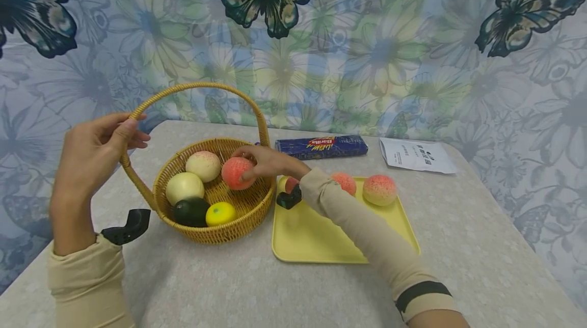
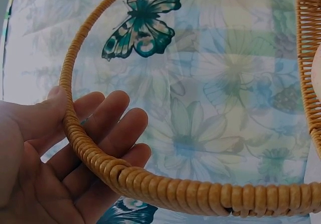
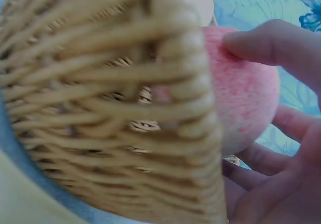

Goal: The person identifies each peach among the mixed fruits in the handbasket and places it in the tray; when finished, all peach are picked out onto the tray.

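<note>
My left hand (image 1: 98, 152) grips the arched handle (image 2: 83, 138) of a wicker basket (image 1: 220, 236) on its left side, thumb in front and fingers behind. Over the basket's right part, my right hand (image 1: 266, 161) holds a pink-red peach (image 1: 236, 173) between thumb and fingers. The right wrist view shows that peach (image 3: 243, 91) just beyond the woven rim. Inside the basket lie a pale peach (image 1: 203, 166), a pale green round fruit (image 1: 185, 188), a dark green avocado-like fruit (image 1: 190, 212) and a yellow round fruit (image 1: 221, 213).
Right of the basket sits a yellow tray (image 1: 312, 239) bearing a peach (image 1: 379, 189), another peach (image 1: 345, 183) partly behind my right sleeve, and a reddish fruit (image 1: 291, 184) mostly hidden. Behind are a blue Barilla pasta pack (image 1: 321, 147) and a white packet (image 1: 417, 156). A patterned cloth backs the table.
</note>
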The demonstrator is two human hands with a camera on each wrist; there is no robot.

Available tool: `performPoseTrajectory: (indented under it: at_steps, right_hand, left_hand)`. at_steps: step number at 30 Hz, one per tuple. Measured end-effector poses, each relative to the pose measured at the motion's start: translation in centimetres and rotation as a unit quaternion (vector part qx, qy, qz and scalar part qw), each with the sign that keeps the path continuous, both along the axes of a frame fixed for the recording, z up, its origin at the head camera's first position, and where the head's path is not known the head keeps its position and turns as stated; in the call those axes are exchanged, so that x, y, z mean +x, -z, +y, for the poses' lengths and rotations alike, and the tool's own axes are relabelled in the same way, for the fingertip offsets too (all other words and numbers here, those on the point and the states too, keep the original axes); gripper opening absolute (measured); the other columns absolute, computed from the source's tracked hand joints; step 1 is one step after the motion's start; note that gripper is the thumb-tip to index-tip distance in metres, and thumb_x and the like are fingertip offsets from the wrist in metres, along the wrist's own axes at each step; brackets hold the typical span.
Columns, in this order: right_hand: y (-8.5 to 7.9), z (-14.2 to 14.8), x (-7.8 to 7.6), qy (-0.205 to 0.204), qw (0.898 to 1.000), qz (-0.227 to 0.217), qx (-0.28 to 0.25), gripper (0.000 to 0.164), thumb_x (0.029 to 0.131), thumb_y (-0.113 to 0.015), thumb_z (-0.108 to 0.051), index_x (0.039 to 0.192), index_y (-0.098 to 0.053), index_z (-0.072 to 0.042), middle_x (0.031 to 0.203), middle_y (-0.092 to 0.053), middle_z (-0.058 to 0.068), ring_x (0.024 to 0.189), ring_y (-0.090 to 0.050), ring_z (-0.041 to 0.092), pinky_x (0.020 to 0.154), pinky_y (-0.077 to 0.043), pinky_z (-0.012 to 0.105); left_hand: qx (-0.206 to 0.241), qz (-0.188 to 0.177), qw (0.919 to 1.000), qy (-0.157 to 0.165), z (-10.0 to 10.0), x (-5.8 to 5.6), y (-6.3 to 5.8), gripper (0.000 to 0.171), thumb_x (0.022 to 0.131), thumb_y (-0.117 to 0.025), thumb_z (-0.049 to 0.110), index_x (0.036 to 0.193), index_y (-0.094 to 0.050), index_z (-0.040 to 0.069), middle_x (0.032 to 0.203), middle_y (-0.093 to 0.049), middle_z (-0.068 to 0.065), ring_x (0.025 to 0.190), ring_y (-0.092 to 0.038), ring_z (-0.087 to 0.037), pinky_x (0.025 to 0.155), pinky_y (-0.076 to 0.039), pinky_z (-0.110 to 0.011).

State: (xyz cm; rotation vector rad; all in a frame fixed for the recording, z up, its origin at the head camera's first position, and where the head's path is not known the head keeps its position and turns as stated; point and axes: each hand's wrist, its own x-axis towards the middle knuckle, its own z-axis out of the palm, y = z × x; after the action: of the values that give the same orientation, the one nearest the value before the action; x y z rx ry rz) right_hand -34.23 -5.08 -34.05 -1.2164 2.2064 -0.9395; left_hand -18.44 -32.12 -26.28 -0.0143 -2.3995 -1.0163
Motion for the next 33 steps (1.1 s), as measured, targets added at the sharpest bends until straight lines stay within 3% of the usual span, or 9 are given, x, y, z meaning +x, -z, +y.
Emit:
performPoseTrajectory:
  at_steps: [12,23,33]
  right_hand:
    - [0.1,1.6,2.1,0.017,0.997,-0.032,-0.075,0.059,0.088,-0.067,-0.018,0.141,-0.043,-0.012,0.137,-0.049,0.007,0.112,-0.058,0.016,0.088,-0.051,0.027]
    - [0.4,3.4,4.0,0.026,0.98,-0.1,-0.169,0.055,0.088,-0.066,-0.016,0.14,-0.047,-0.016,0.133,-0.054,0.006,0.11,-0.061,0.016,0.089,-0.052,0.032]
    - [0.0,5.8,4.6,0.027,0.978,-0.107,-0.179,0.057,0.089,-0.066,-0.018,0.142,-0.047,-0.021,0.136,-0.052,0.003,0.113,-0.06,0.019,0.09,-0.051,0.036]
  left_hand:
    - [-0.006,-0.004,1.0,-0.003,-0.4,0.2,-0.1,0.042,0.099,-0.049,0.036,0.128,-0.061,0.008,0.078,-0.065,0.023,0.073,-0.061,0.011,0.061,-0.046,-0.009]
    - [-0.008,-0.004,1.0,-0.005,-0.2,0.0,0.0,0.043,0.099,-0.049,0.037,0.128,-0.061,0.007,0.078,-0.066,0.021,0.073,-0.061,0.011,0.061,-0.046,-0.008]
    - [-0.002,-0.001,1.0,-0.003,-0.1,-0.1,0.1,0.043,0.099,-0.049,0.037,0.127,-0.062,0.007,0.078,-0.066,0.021,0.073,-0.061,0.01,0.06,-0.047,-0.009]
